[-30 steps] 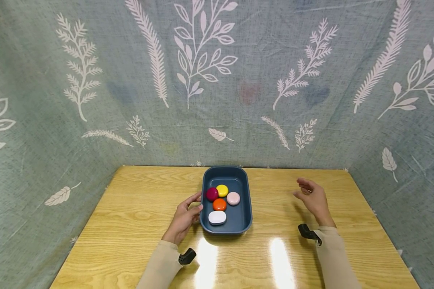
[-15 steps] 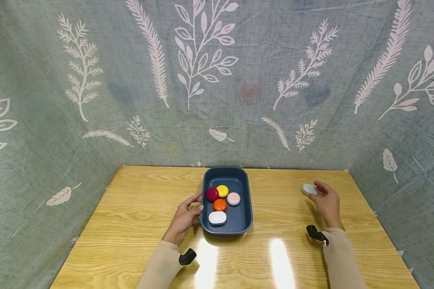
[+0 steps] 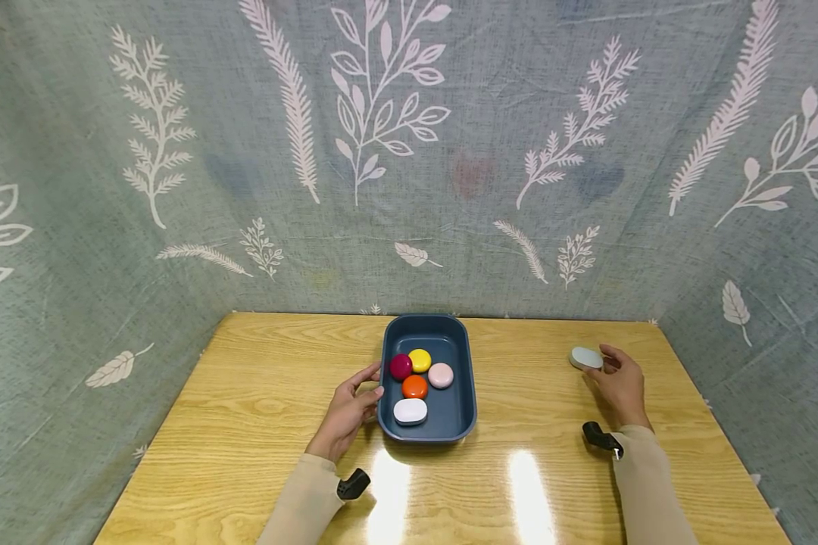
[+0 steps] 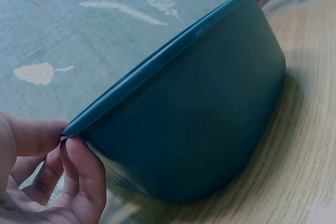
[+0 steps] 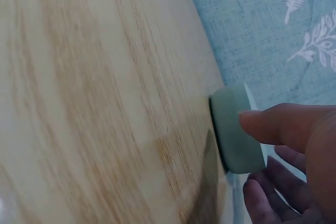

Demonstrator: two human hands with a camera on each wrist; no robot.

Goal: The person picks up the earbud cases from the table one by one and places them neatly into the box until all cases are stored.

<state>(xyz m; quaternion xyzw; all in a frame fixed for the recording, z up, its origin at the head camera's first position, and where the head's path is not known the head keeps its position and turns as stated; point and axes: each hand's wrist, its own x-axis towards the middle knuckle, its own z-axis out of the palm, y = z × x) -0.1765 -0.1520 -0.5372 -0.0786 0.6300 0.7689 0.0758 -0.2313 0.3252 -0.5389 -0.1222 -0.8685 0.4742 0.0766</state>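
My left hand [image 3: 344,416] holds the left rim of a deep blue rectangular tray [image 3: 453,412] with rounded corners. In the left wrist view, thumb and fingers pinch the corner of the tray's rim [image 4: 178,51]. Over on the right, my right hand [image 3: 622,387] pinches the right end of a pale green oval case-like piece [image 3: 585,358] on the table. The right wrist view has the thumb against the side of this oval piece [image 5: 233,129], with the fingers at its lower end, partly hidden.
Inside the tray lie a crimson disc [image 3: 401,367], a yellow disc [image 3: 419,360], a pink disc [image 3: 441,375], an orange disc [image 3: 414,387] and a white oval piece [image 3: 410,411]. A leaf-patterned cloth [image 3: 409,212] surrounds the back and sides of the wooden table [image 3: 279,371].
My right hand has moved to the right and slightly nearer. The pale green oval piece, out of sight one second ago, shows beside the fingers. The left hand and tray stay put.
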